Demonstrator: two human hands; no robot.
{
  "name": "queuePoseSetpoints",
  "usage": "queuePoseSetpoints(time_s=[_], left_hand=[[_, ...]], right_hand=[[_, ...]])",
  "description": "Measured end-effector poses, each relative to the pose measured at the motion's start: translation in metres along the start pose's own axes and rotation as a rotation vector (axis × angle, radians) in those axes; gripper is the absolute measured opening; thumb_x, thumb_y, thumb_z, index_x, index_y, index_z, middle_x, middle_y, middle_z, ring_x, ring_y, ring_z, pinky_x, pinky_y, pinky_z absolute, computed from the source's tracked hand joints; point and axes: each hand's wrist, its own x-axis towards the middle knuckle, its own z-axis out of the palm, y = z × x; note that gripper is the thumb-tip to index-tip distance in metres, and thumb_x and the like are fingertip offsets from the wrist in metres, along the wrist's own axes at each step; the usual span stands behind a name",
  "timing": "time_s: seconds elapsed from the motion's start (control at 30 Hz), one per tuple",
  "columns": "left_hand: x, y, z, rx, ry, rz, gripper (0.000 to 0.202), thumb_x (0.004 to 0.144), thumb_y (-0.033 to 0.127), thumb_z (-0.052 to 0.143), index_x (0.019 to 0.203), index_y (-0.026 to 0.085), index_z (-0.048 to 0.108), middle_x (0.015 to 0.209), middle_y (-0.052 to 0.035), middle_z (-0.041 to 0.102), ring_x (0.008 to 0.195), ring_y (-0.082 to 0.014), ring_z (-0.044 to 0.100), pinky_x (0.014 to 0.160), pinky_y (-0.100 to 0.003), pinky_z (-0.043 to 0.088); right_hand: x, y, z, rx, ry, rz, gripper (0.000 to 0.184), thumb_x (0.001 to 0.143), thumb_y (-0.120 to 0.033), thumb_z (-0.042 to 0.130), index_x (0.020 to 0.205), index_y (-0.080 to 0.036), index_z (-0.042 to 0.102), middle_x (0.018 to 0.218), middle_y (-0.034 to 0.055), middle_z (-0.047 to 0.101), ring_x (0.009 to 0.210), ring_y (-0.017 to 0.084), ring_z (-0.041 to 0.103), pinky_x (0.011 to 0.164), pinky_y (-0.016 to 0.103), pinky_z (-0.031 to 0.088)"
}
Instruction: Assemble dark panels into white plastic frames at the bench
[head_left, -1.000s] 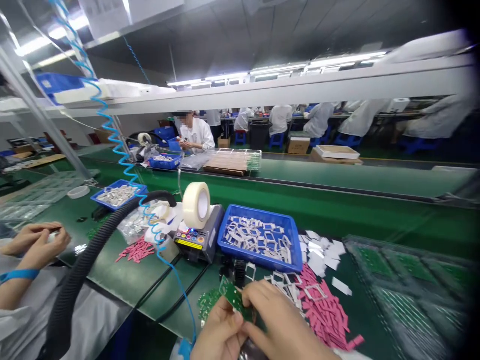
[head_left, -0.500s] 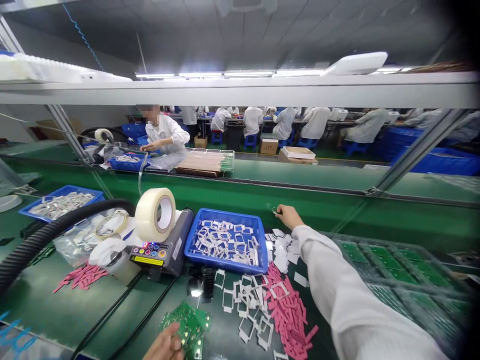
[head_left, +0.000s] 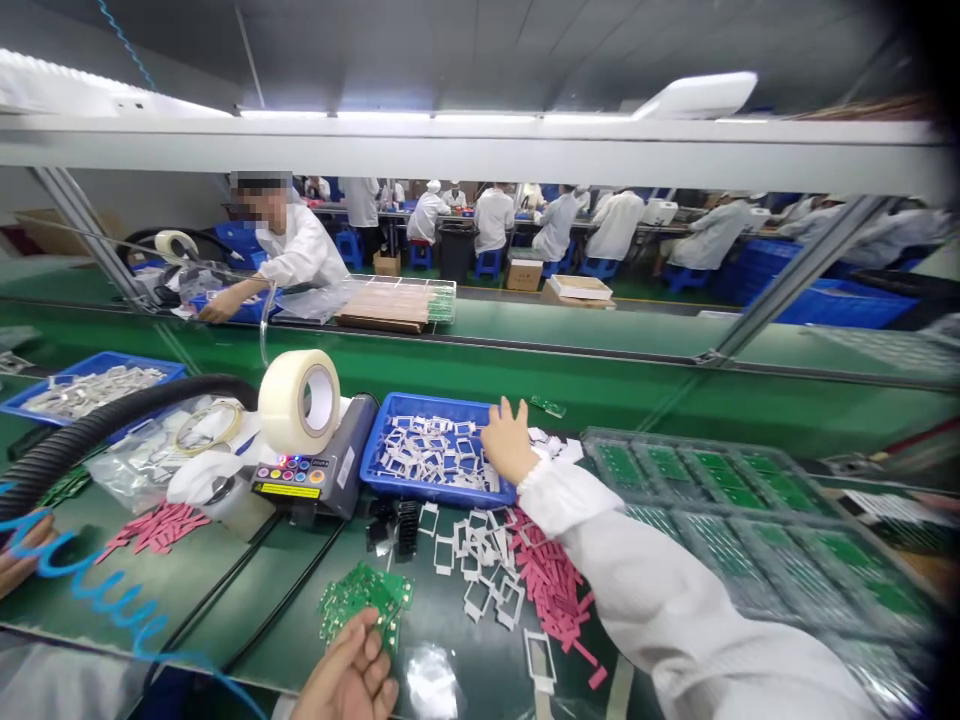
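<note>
My right hand (head_left: 508, 440) reaches forward in a white sleeve and rests over the right edge of a blue tray (head_left: 382, 478) filled with several small white frames (head_left: 429, 456); its fingers are spread. Low at the bottom edge, my left hand (head_left: 351, 675) is curled on a pile of green circuit boards (head_left: 365, 597) lying on the green bench. Loose white frames (head_left: 480, 570) and a heap of pink strips (head_left: 553, 583) lie between the two hands. A small green board (head_left: 548, 406) lies on the conveyor beyond the tray.
A tape dispenser with a large clear roll (head_left: 300, 400) stands left of the tray. A black ribbed hose (head_left: 90, 432) and blue coiled cable (head_left: 90, 590) cross the left. Clear trays of green boards (head_left: 720, 500) fill the right. A neighbour's hand (head_left: 19, 560) shows at left; workers sit beyond the conveyor.
My right hand has pulled back from the conveyor, where a small green board now lies, to the blue tray's right edge. The view has swung slightly. My left hand stays on the boards.
</note>
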Motion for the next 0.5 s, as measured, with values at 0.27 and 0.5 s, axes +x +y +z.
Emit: queuePoseSetpoints(time_s=[0.27,0.5], left_hand=[[-0.018,0.006,-0.007,0.037,-0.051,0.088,0.022,0.062,0.018,0.077,0.081,0.018,0.065,0.061,0.0036,0.057,0.057,-0.0089,0.054,0.059,-0.024,0.046],[-0.044,-0.003,0.026,0.147,-0.213,0.289,0.034,0.08,0.028,0.061,0.114,0.023,0.061,0.119,-0.0092,0.062,0.108,-0.0237,0.058,0.094,-0.039,0.044]], right_hand=[[-0.016,-0.006,-0.04,0.061,0.074,0.115,0.025,0.089,-0.03,0.053,0.106,-0.013,0.058,0.112,0.009,0.058,0.099,0.02,0.058,0.084,0.041,0.047],[-0.119,-0.09,-0.064,0.372,0.06,-0.363,0.017,0.09,-0.016,0.041,0.085,-0.016,0.057,0.07,0.0018,0.061,0.059,0.012,0.055,0.055,0.022,0.036]])
